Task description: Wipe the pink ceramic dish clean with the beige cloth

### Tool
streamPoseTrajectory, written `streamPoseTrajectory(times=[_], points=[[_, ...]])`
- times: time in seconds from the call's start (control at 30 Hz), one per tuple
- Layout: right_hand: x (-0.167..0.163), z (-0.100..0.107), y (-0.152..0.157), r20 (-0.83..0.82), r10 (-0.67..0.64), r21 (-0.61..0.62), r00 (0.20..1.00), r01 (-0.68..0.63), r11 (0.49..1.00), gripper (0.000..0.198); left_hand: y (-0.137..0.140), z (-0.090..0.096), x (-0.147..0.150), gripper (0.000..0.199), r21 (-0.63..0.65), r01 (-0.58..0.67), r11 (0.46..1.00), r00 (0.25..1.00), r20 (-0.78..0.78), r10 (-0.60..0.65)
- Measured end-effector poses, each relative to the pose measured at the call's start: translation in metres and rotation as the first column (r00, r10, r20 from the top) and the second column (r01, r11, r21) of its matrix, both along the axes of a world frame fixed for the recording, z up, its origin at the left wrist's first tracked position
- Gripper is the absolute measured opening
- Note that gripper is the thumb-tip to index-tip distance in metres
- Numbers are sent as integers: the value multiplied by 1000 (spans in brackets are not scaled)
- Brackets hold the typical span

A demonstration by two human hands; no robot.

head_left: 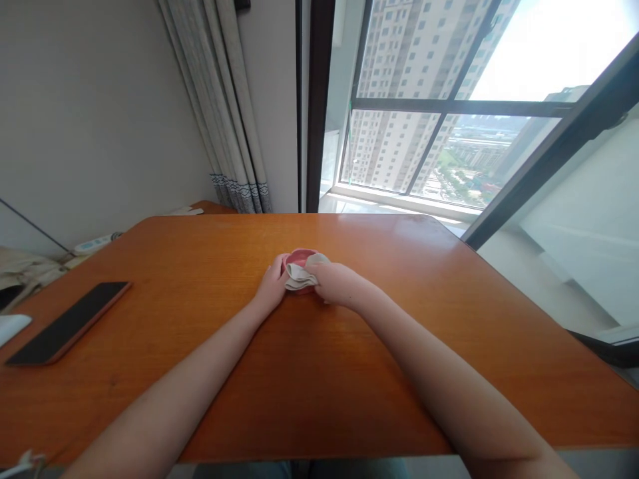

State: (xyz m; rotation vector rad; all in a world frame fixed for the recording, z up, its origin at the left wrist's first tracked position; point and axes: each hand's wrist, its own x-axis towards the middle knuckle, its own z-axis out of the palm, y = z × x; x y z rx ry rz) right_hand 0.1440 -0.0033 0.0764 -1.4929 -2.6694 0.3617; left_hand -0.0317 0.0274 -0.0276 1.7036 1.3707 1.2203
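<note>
A small pink bowl (302, 255) stands on the wooden table (210, 266) in front of me. My left hand (272, 283) grips the bowl's left side. In my right hand (333, 282) is a folded pale cloth (298, 276), pinched by the fingers and draped over the bowl's near right rim. Part of the cloth sticks up behind the fingers. The cloth and my right hand cover much of the bowl's front and right side.
At the left of the table lies a long black flat object (70, 322) with a reddish edge. A white item (12, 327) sits by the left edge, and a power strip (94, 244) lies beyond it. Curtains (224, 113) and a large window (444, 106) are behind the table.
</note>
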Motion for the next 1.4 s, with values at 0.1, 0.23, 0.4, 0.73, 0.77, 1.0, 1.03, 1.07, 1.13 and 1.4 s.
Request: streamPoseTrajectory(times=[0.1,0.23,0.4,0.73,0.77,1.0,1.03,1.07,1.13,1.4], points=[[-6,-18,4,-19,56,24,998,-55,998,41,-2,2,0,39,1,-1,1000,1000,-16,1],[-5,-29,11,-78,56,56,995,-52,997,27,-1,3,-2,38,-25,22,999,999,38,-21],[-15,-37,0,-45,16,233,999,-5,973,30,-1,5,4,39,-16,-45,999,927,372,47],[-21,-64,12,43,184,568,982,-175,804,29,-9,11,8,33,-10,-167,986,768,626,136],[-16,-65,16,45,214,581,976,-200,789,31,-7,10,5,31,12,-194,981,805,573,152],[-3,-66,28,39,167,581,985,-158,799,30,-8,21,-5,33,169,-233,958,958,207,197],[-5,-66,27,37,155,567,987,-148,811,29,-10,23,-4,34,177,-231,957,963,181,199],[-7,-67,25,33,151,552,988,-144,821,27,-12,24,-2,37,181,-234,955,964,173,204],[-14,-70,20,12,154,532,988,-137,836,25,-17,24,3,50,184,-248,951,957,202,210],[-14,-74,18,-13,225,556,974,-180,811,28,-18,18,10,54,107,-267,958,922,318,222]])
